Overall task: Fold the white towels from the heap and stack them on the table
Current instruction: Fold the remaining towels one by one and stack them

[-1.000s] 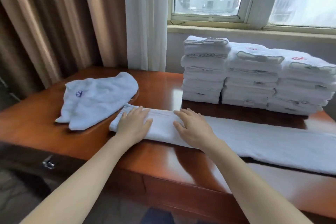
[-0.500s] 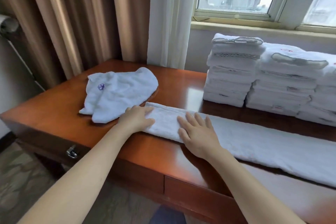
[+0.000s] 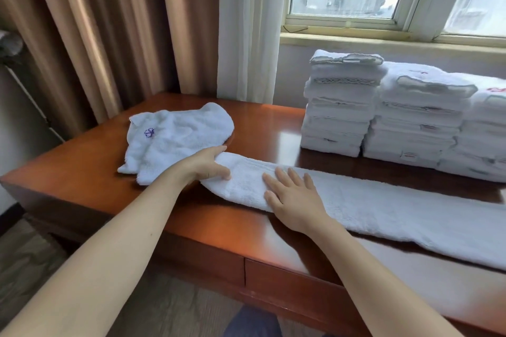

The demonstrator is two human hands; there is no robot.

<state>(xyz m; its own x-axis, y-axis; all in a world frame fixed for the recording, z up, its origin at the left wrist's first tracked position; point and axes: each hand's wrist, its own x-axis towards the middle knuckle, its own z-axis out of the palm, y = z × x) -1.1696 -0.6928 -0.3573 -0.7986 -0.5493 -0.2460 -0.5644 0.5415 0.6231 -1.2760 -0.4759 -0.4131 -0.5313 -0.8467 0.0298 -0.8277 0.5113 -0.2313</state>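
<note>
White on brown wood: finds the long towel strip [image 3: 383, 208] lying along the front of the table [image 3: 82, 180]. No longer presses flat with the left hand [image 3: 208, 165]; curls its fingers round the strip's end and lifts it. Keeps the right hand [image 3: 295, 200] flat, fingers spread, as anchor. Probably starts the crosswise fold.

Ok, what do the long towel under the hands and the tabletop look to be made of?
Long towel: probably cotton terry, matte white, with a fuzzy looped pile and a soft sag at its lifted end. Tabletop: reddish-brown wood or veneer under glossy lacquer, with bright reflections on it.
</note>
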